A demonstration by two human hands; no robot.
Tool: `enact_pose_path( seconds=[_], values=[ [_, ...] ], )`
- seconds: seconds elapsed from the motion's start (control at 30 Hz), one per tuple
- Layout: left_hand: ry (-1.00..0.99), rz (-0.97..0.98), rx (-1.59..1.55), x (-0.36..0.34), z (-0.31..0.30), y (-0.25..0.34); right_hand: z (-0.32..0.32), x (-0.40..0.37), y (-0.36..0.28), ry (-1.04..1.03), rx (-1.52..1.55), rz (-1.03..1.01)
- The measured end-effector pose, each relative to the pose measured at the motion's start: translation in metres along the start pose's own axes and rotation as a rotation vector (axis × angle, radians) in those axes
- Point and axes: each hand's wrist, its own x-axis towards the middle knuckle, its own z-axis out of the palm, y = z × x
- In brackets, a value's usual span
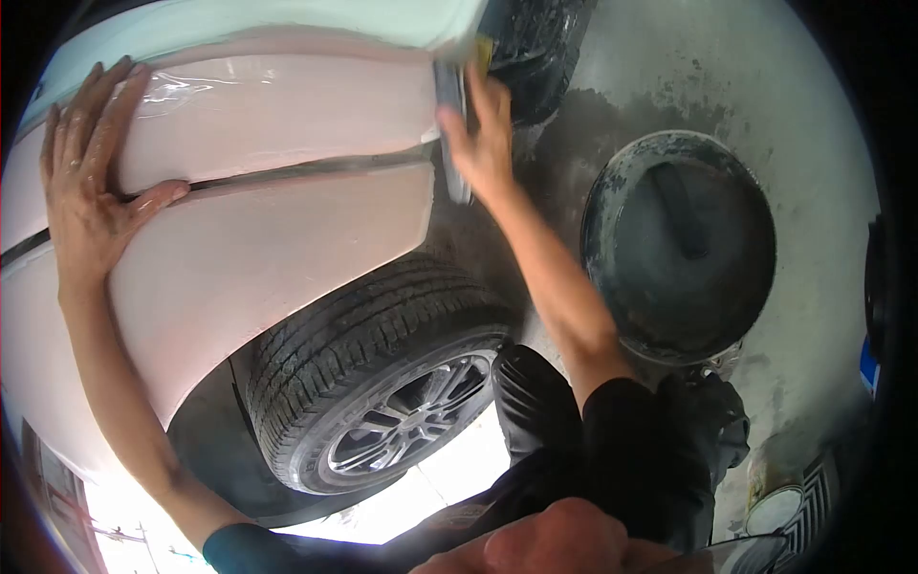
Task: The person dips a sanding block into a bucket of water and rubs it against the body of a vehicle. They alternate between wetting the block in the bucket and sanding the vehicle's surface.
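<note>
My left hand [96, 182] lies spread on the wet, pinkish car body panel [287, 105], its fingers apart and its thumb by the dark gap between two panels. At the panel's right edge, my right hand [483, 139] grips a long grey block [451, 124], held against the edge. Something yellow [484, 55] shows beside the fingers of that hand, partly hidden and blurred. Below the gap, the lower panel [306, 239] curves over the wheel.
A tire with a silver rim [411, 421] sits under the panel. To the right, a round black tub [679, 249] of dark water stands on the wet floor [813, 191]. A can [773, 510] stands at the lower right, and a black plastic part [535, 57] at the top.
</note>
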Motion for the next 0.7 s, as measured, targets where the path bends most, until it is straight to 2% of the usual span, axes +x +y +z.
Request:
enact_pose_path(
  seconds=[0.03, 0.1, 0.13, 0.17, 0.23, 0.4, 0.5, 0.57, 0.6, 0.63, 0.7],
  values=[
    [0.006, 0.005, -0.005, 0.000, 0.001, -0.001, -0.001, 0.015, -0.001, 0.016, -0.010, 0.024],
    [0.019, 0.015, -0.015, 0.000, 0.003, -0.001, 0.001, -0.007, 0.003, -0.008, -0.021, 0.028],
    [0.023, 0.013, -0.018, 0.000, 0.004, -0.002, 0.003, -0.022, 0.004, -0.024, -0.029, 0.019],
    [0.015, 0.005, -0.019, -0.002, 0.002, -0.001, 0.002, -0.047, 0.004, -0.029, -0.048, -0.071],
    [-0.006, -0.012, -0.009, -0.002, -0.003, 0.001, 0.007, -0.087, 0.010, -0.058, 0.027, -0.056],
    [-0.002, 0.058, -0.046, 0.002, 0.001, -0.003, 0.005, -0.011, 0.007, 0.056, 0.027, -0.084],
    [-0.020, 0.061, -0.100, -0.001, -0.001, -0.007, 0.008, -0.017, -0.005, 0.065, 0.003, -0.016],
    [-0.001, 0.047, -0.074, -0.004, 0.000, -0.006, 0.008, -0.054, -0.004, 0.000, -0.098, -0.158],
    [0.017, 0.038, -0.068, -0.006, 0.003, -0.005, 0.009, -0.067, -0.009, -0.008, -0.034, -0.216],
    [0.036, 0.029, -0.062, -0.008, 0.004, -0.004, 0.010, -0.064, -0.004, -0.002, -0.041, -0.229],
    [-0.055, -0.022, -0.043, -0.010, -0.003, -0.005, 0.010, -0.039, -0.009, 0.024, -0.051, -0.234]
  ],
)
